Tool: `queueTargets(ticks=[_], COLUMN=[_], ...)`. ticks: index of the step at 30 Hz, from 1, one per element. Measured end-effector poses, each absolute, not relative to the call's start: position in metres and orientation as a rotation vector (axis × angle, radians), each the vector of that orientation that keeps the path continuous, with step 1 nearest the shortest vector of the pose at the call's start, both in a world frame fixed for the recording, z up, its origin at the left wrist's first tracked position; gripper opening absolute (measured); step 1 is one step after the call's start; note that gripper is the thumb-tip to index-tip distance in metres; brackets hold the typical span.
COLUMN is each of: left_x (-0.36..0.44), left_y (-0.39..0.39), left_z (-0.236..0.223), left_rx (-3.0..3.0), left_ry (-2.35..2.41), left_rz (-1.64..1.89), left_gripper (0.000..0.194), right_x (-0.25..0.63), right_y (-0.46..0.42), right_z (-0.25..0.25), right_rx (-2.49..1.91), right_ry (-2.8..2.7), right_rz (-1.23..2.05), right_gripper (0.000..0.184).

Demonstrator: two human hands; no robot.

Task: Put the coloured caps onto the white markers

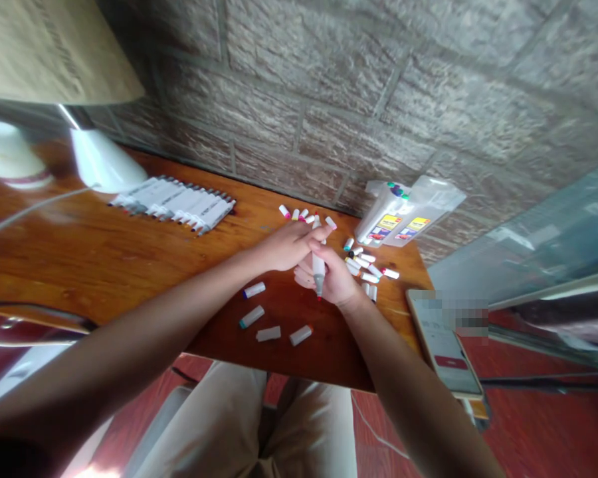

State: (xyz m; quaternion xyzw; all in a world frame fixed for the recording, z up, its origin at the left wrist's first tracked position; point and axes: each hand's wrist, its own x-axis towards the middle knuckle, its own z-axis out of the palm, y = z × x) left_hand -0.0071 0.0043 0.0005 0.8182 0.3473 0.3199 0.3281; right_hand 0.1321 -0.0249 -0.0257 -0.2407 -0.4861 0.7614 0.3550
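Observation:
A white marker [318, 271] points toward me, its red nib exposed at the near end. My right hand [337, 275] is closed around its barrel, the thumb lying along the top. My left hand [290, 244] meets it at the marker's far end, fingers closed over that part; the exact grip is partly hidden. Close in front lie loose marker caps, among them a white cap with an orange end [301, 334] and one with a teal end [252, 317]. Beyond the hands are more caps, including a pink-ended cap [284, 212].
A row of markers [174, 202] lies side by side at the left, near a lamp [102, 159]. Several caps [369, 277] cluster at the right, before a clear plastic case [393, 219]. A phone [446, 352] rests on the right edge of the wooden table [144, 265]; a stone wall stands behind.

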Motion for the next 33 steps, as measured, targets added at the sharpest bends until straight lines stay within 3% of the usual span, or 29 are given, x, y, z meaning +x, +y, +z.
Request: queueTargets(ticks=[17,33], left_x=[-0.004,-0.003], left_y=[-0.003,0.000], left_z=[0.007,0.006], left_rx=[2.255,2.190], left_ry=[0.900,0.903], left_rz=[0.869,0.876], left_gripper=[0.051,0.052], right_x=[0.134,0.134], right_y=[-0.034,-0.035], right_z=[-0.026,-0.033], right_rx=[-0.622,-0.818], right_ry=[-1.353,-1.533], right_rz=[1.763,1.377], right_gripper=[0.075,0.073])
